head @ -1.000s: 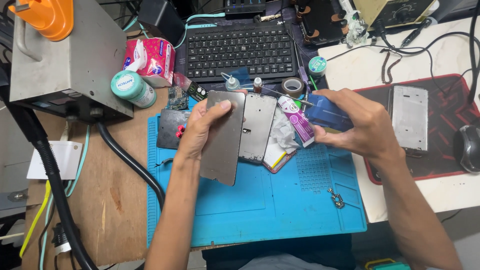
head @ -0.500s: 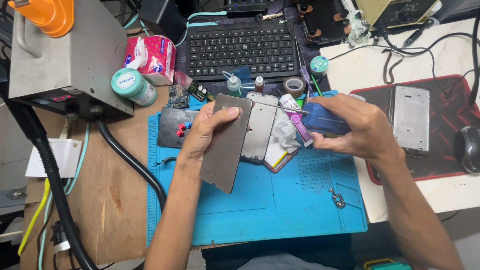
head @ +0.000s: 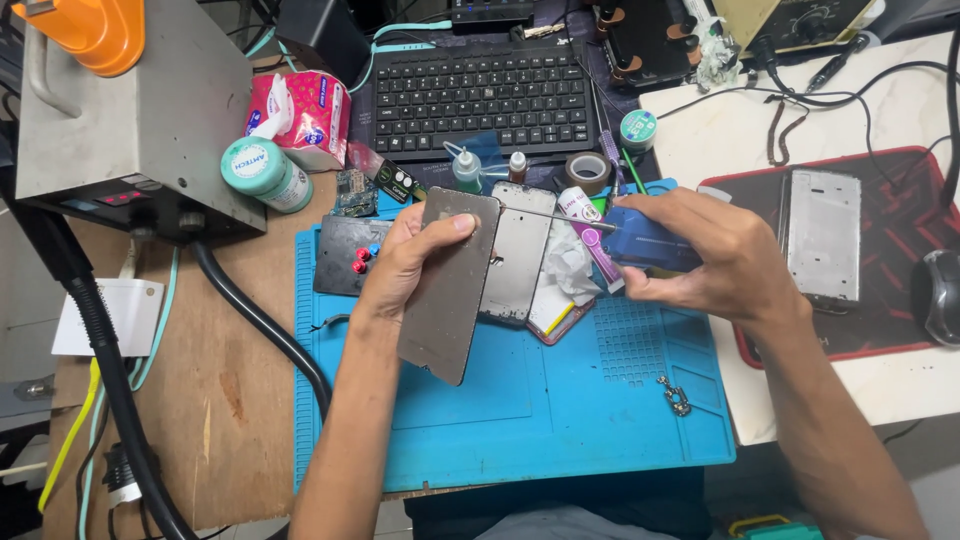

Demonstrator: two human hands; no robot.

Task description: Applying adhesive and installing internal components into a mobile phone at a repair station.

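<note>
**Two hands over a blue mat, one on a grey panel, one on a blue tool**

The fingers point(head: 462, 226) of the left hand point(head: 410, 262) are curled around the upper edge of a flat grey metal panel point(head: 450, 285), thumb on its face, holding it tilted above the blue work mat point(head: 560, 400). The right hand point(head: 705, 260) is closed around a blue tool point(head: 645, 240), whose thin metal tip point(head: 545, 213) points left toward the top of the panel; whether the tip touches it cannot be told.

Nearest the viewer, the mat's lower half lies between the two forearms, with a small metal bracket point(head: 677, 395) on its right part. A thick black hose point(head: 250, 310) runs along the wooden bench point(head: 215, 400) just beside the mat's left edge.

Directly behind the held panel lies a phone frame point(head: 520, 260), partly hidden by it, with a crumpled white wipe point(head: 572, 268) and a purple tube point(head: 597, 255) between it and the right hand. A black square part point(head: 340, 255) with red and blue dots sits just left of the left hand.

Farther back stand a small dropper bottle point(head: 466, 170), a tape roll point(head: 588, 172) and a teal-capped jar point(head: 265, 175), with a black keyboard point(head: 480, 95) behind them. To the right, a second metal phone frame point(head: 822, 235) rests on a red mat point(head: 890, 300). A grey machine box point(head: 130, 110) fills the far left.
</note>
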